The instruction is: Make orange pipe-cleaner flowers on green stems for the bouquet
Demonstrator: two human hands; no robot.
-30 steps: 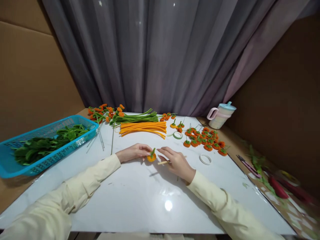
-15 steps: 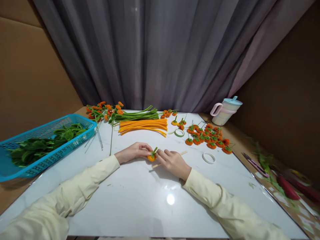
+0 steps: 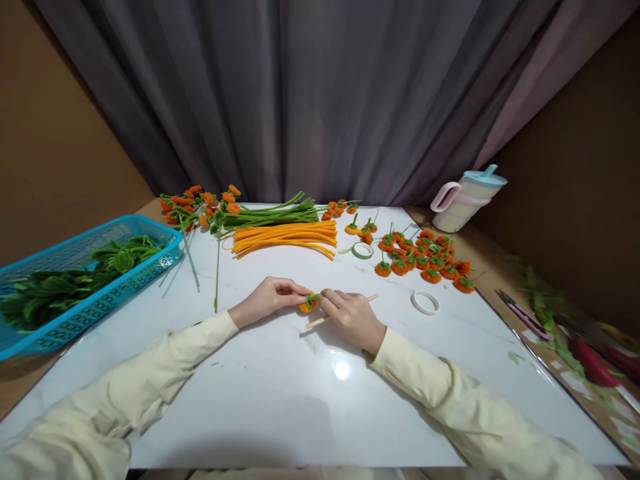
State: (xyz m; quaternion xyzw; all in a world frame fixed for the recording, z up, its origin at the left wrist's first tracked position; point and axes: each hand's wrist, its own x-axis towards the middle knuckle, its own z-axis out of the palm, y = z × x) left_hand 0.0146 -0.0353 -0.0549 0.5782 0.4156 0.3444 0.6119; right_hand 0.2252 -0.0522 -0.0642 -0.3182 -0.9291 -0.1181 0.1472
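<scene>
Fuzzy flower (image 3: 307,307), tape (image 3: 360,256) — it's a craft workspace.

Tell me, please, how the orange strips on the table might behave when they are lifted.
The orange strips look thin, so probably light. Some curve gently, suggesting they may bend. Their ends spread unevenly, so they could splay.

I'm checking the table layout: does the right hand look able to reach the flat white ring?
Probably yes: open glossy white tabletop lies between the right hand and the flat white ring, though the thin tan wooden stick in its grip may need setting down first.
</scene>
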